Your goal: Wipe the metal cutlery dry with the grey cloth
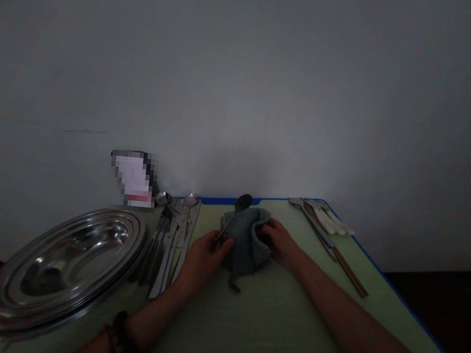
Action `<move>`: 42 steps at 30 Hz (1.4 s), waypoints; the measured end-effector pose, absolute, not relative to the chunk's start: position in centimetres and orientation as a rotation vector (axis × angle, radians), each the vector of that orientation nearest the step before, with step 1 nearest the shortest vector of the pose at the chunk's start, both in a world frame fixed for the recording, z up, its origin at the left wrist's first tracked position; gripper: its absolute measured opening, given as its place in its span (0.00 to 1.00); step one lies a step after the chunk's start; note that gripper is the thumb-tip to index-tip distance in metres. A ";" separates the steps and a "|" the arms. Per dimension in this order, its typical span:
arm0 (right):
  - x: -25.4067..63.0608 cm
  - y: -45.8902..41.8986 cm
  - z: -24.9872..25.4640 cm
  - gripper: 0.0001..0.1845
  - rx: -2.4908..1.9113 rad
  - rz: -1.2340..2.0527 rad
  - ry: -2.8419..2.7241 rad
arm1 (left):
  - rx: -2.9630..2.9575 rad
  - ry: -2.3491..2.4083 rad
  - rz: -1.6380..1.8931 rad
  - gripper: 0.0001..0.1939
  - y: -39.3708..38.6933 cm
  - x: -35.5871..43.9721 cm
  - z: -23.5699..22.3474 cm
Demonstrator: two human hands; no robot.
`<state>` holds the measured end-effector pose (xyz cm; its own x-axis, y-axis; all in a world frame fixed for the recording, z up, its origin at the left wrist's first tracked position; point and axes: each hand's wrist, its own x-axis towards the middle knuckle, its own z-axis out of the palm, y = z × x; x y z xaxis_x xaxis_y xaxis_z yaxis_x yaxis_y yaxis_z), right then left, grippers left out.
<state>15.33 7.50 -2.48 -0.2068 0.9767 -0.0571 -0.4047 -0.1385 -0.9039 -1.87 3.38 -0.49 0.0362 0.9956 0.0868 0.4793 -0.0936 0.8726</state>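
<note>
My left hand (205, 257) is closed on the handle of a dark spoon (242, 202), whose bowl points up and away toward the wall. Around the spoon's shaft lies a grey-blue cloth (245, 244), bunched on the pale green table (279, 325). My right hand (279, 242) grips the right side of that cloth, fingers curled into its folds. The two hands are close together, on either side of the cloth.
A stack of oval steel trays (64, 268) sits at the left. Several pieces of steel cutlery (171, 242) lie beside it. More cutlery and chopsticks (330, 235) lie at the right. A pixelated card (133, 180) leans on the wall. The table has a blue edge (377, 265).
</note>
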 end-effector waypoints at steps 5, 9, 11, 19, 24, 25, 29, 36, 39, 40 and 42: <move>15.3 7.5 -2.3 0.12 -0.745 1.576 -1.066 | 1.631 1.514 1.003 0.15 3.5 -2.2 -0.5; 15.3 7.5 -2.3 0.20 -0.796 1.424 -1.304 | 1.581 1.507 1.017 0.16 3.5 -2.1 -0.4; 15.2 7.5 -2.3 0.20 -0.867 1.360 -1.386 | 1.570 1.478 1.028 0.16 3.5 -2.0 -0.5; 15.7 8.1 -2.9 0.16 -1.004 1.474 -0.922 | 1.569 1.628 1.127 0.10 3.8 -2.4 -0.4; 15.8 8.5 -3.1 0.19 -0.871 1.607 -0.811 | 1.502 1.611 1.127 0.13 3.9 -2.6 -0.5; 15.8 8.5 -3.0 0.18 -0.877 1.593 -0.813 | 1.488 1.602 1.127 0.15 3.8 -2.6 -0.4; 15.4 8.4 -2.6 0.13 -0.871 1.627 -0.768 | 1.405 1.598 1.170 0.21 3.6 -2.2 0.0; 15.3 7.6 -2.2 0.23 -0.804 1.553 -1.109 | 1.387 1.577 1.170 0.20 3.7 -2.2 -0.1; 15.5 7.6 -2.4 0.25 -0.964 1.374 -1.290 | 1.367 1.557 1.173 0.19 3.8 -2.3 -0.2; 15.5 7.7 -2.5 0.21 -1.023 1.347 -1.292 | 1.355 1.549 1.178 0.19 3.8 -2.3 -0.3; 15.4 7.9 -2.7 0.14 -1.102 1.369 -1.208 | 1.320 1.522 1.221 0.19 3.8 -2.4 -0.3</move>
<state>15.41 7.90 -2.68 -0.1233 0.9920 -0.0287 -0.0946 -0.0405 -0.9947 -2.41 3.80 -0.34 -0.1706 0.9846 0.0389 0.2513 0.0053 0.9679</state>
